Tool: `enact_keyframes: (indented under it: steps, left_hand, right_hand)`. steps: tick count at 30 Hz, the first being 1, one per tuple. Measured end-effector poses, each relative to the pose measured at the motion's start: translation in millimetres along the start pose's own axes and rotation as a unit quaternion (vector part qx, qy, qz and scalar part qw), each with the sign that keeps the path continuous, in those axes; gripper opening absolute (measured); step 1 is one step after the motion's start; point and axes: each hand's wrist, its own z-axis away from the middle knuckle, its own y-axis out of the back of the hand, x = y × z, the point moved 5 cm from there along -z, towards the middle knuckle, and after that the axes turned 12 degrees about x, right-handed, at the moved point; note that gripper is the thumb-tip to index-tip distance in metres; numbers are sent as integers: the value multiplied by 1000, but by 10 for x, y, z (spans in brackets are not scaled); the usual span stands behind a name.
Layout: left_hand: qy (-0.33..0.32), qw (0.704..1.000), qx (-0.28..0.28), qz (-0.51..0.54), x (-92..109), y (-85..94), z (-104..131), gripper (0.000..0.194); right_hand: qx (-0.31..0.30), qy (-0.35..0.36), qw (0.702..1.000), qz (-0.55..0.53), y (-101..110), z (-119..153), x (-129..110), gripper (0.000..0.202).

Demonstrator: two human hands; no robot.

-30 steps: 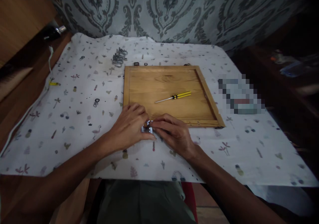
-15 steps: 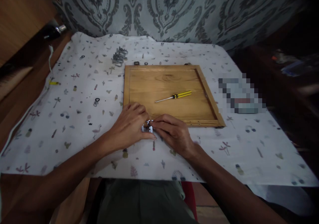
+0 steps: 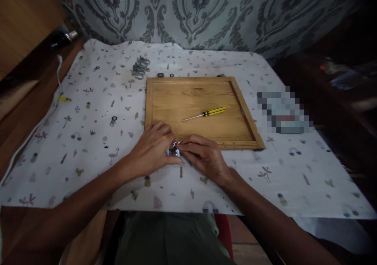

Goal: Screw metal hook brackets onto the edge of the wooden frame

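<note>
A small shiny metal fitting (image 3: 174,151) sits at the near edge of a shallow framed wooden panel (image 3: 171,96); its exact kind cannot be made out. My left hand (image 3: 154,145) grips this fitting, thumb on the near side and fingers bent over the panel's edge. From the other side my right hand (image 3: 203,155) is closed in a pinch at the top of the fitting. Whatever lies between its fingertips is hidden. On the panel, beyond both hands, rests a screwdriver (image 3: 213,111) with a yellow and black handle, its tip pointing left.
Several grey metal fittings (image 3: 140,68) lie piled at the back left of the patterned tablecloth (image 3: 97,159). A small dark piece (image 3: 113,120) is left of the panel. To the right lies a blurred-out object (image 3: 284,112). A white cable (image 3: 29,131) runs along the left edge.
Both hands stay at the fitting, with only a slight shift of the right fingers. The screwdriver and panel have not moved; the whole view has shifted slightly.
</note>
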Motion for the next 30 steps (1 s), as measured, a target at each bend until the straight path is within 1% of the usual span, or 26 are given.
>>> enact_keyframes:
  steps: [3,7,10,18,23,26,30]
  left_hand:
    - [-1,1000,2,3,3,4,2,51]
    - [4,1000,-5,5,1,6,0,50]
    - [7,1000,-6,2,-3,8,0,51]
    - [-1,1000,11,14,-7,7,13,49]
    - [-2,1000,26,15,-10,-4,26,45]
    - [-3,1000,27,16,-5,-6,30,44]
    - [6,1000,13,10,2,-1,21,47]
  right_hand:
    - [3,-14,1000,-1,-7,16,13,20]
    - [15,-6,1000,-1,3,17,-9,18]
    - [12,-12,1000,2,10,18,-9,17]
    - [40,-67,996,-40,57,24,8,20]
    - [51,-91,994,-43,115,1,7,16]
    - [45,-89,994,-33,131,2,-11,14]
    - [48,-79,996,-16,171,-5,-32,12]
